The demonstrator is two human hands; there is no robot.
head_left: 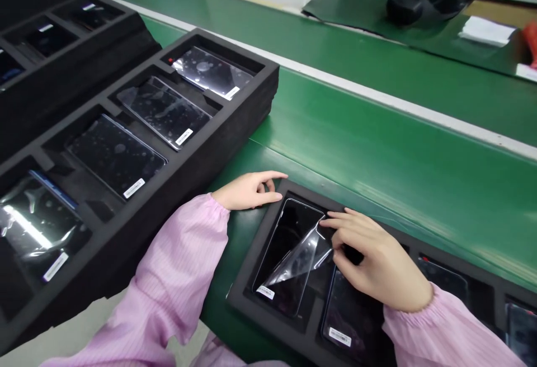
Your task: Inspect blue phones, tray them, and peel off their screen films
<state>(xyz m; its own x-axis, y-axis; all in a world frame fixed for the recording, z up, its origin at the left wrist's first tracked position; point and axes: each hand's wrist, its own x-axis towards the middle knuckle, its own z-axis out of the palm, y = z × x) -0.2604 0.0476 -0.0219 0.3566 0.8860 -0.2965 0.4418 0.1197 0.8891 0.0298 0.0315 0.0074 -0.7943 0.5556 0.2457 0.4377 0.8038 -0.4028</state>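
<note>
Starting at left, past a deep foam tray (235,132) of phones (117,157) on the green counter (344,149): resting left hand (249,191) at the corner of the low foam tray (238,290), with fingers parted and gripping nothing. In that tray's end compartment, find the end phone (281,238), face up under half-lifted clear film (296,263). Apparently pinching the film's raised edge with right hand (373,258). Probably mid-peel; next calls for a firm pinch and slow, even pull.
</note>
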